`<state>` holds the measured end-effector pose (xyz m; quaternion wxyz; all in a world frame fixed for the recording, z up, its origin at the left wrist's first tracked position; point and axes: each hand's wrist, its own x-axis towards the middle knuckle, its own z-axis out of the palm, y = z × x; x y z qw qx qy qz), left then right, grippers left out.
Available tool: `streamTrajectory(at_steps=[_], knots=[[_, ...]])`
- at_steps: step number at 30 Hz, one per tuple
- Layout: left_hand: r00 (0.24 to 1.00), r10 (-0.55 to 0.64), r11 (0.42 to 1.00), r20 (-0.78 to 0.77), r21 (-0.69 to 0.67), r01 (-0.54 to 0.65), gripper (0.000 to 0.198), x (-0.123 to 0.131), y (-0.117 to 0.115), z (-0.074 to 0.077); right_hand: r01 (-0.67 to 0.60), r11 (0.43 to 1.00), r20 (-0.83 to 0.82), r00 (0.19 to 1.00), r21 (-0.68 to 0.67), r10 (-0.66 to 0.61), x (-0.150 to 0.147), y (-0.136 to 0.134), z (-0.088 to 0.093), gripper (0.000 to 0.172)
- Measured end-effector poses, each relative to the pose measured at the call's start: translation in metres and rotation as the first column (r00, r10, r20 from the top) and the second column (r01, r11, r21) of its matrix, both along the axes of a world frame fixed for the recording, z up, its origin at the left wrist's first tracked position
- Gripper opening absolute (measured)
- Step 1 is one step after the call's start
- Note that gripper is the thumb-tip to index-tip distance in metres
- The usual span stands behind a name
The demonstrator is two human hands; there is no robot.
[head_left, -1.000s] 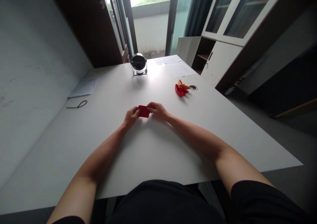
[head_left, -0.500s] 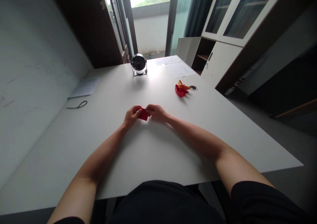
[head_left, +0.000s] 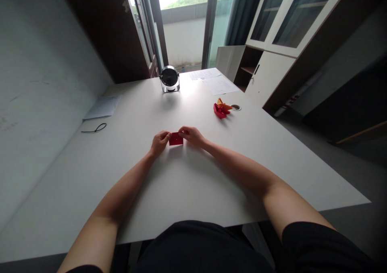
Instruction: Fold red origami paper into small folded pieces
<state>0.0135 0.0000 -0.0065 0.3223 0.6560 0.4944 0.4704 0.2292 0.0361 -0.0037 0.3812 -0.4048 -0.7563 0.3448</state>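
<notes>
Between my two hands is a small folded red paper, held just above the middle of the white table. My left hand pinches its left edge, thumb toward me. On the opposite side my right hand grips the upper right corner between thumb and fingers. The paper looks nearly rectangular, with a tiny light spot near its centre. Farther off to the right lie folded paper pieces, one red and one orange, touching each other.
A round device on a metal stand is at the table's far side. Printed sheets lie at the far right, near a round cable hole. At left are more papers and a black cable tie beside the wall.
The red paper has turned from a tilted position to nearly level, and more of its face shows. Both hands have shifted only slightly and keep their grip.
</notes>
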Motion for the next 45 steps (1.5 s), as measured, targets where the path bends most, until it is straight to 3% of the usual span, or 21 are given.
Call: streamTrajectory(at_steps=[8, 36, 45], knots=[[0.999, 0.037, 0.999, 0.030, -0.013, -0.037, 0.027, 0.0002, -0.0009, -0.0013, -0.065, 0.992, -0.030, 0.998, -0.112, 0.062, 0.0003, 0.0020, -0.0054, 0.024], [0.990, 0.071, 0.997, -0.118, 0.023, -0.069, 0.033, -0.0028, -0.0009, -0.0012, -0.076, 0.990, -0.006, 0.997, -0.116, 0.076, -0.0011, 0.0022, -0.0087, 0.020], [0.991, 0.001, 0.999, -0.133, -0.038, -0.006, 0.035, -0.0055, 0.0037, -0.0053, -0.092, 0.988, -0.002, 0.996, -0.126, 0.092, 0.0000, 0.0014, -0.0070, 0.020]])
